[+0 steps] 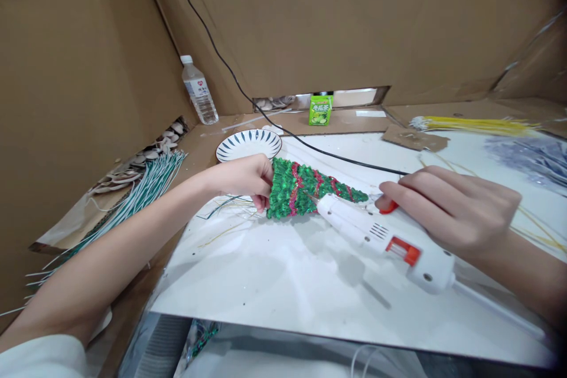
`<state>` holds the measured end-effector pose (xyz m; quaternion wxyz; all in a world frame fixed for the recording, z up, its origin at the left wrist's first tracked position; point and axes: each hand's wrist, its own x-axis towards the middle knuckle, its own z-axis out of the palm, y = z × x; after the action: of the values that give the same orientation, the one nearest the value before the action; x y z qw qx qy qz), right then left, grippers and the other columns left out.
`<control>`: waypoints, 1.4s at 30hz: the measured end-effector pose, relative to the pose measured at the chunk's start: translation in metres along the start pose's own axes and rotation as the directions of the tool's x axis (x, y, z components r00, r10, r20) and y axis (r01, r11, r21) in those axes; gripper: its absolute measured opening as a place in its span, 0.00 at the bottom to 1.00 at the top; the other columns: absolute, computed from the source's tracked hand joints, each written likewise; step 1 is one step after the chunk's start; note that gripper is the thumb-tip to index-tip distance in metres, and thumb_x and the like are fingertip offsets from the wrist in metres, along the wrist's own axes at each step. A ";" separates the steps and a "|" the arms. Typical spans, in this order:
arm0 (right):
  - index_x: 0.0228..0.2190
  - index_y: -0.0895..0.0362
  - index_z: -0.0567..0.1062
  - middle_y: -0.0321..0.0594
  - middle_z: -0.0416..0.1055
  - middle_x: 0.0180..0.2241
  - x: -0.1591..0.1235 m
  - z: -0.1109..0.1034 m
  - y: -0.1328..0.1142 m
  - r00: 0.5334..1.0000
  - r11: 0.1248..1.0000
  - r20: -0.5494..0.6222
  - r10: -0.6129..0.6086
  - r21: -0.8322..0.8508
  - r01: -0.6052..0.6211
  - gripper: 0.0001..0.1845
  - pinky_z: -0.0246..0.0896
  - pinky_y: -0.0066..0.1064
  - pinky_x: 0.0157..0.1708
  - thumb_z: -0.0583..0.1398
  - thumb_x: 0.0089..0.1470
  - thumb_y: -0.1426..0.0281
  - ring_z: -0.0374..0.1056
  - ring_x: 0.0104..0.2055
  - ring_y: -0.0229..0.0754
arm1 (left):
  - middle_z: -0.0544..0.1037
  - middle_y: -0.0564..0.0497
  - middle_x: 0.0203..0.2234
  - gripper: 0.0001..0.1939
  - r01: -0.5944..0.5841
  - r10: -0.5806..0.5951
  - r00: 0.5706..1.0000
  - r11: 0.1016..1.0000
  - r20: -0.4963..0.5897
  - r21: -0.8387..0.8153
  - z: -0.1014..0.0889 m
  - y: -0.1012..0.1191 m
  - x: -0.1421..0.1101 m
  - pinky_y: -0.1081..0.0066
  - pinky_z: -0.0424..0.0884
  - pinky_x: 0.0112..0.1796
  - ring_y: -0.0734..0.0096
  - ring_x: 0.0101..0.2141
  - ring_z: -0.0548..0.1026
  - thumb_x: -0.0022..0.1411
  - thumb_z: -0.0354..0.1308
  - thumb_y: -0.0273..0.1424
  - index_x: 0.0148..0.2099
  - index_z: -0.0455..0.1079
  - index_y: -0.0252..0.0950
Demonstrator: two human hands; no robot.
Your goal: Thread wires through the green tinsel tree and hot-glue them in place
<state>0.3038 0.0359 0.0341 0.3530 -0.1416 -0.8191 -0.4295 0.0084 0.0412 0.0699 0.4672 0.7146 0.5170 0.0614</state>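
In the middle of the view, a small green tinsel Christmas tree (283, 192) with red bands lies sideways in the air, its tip pointing right. My left hand (257, 180) is closed at its wide base, with some fingers hidden by or inside the base. A white hot glue gun (367, 227) with a red trigger and red switch is gripped in my right hand (456, 207). Its nozzle points left and is at the tree's lower side, touching or very near it. A glue stick (498, 310) sticks out from the gun's back end.
A striped plate (250, 143) stands behind my left hand, near a water bottle (199, 91) and a green packet (321, 110). A black cord (230, 74) runs across the back. Green-white wires (137, 198) lie left, yellow stems (478, 125) right. Cardboard walls (310, 18) surround the white board (221, 283).
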 end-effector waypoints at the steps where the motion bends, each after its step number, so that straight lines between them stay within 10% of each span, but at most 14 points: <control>1: 0.29 0.60 0.71 0.32 0.70 0.21 0.000 0.000 0.000 1.000 1.000 0.002 -0.003 -0.001 0.003 0.07 0.44 0.23 0.18 0.65 0.45 0.73 0.62 0.23 0.31 | 0.74 0.52 0.15 0.08 0.002 -0.002 1.000 1.000 0.000 0.002 0.000 0.000 0.000 0.75 0.73 0.25 0.74 0.20 0.75 0.42 0.50 0.20 0.15 0.61 0.32; 42: 0.31 0.59 0.70 0.33 0.70 0.21 -0.005 0.001 0.001 0.999 0.999 0.008 0.034 0.003 -0.034 0.09 0.48 0.22 0.19 0.64 0.46 0.71 0.62 0.23 0.32 | 0.74 0.52 0.16 0.08 -0.029 0.029 1.000 1.000 0.000 -0.003 0.001 -0.004 0.002 0.76 0.73 0.25 0.74 0.21 0.75 0.42 0.49 0.19 0.20 0.68 0.31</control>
<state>0.3070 0.0381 0.0312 0.3573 -0.1567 -0.8186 -0.4215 0.0067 0.0425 0.0656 0.4672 0.7213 0.5067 0.0688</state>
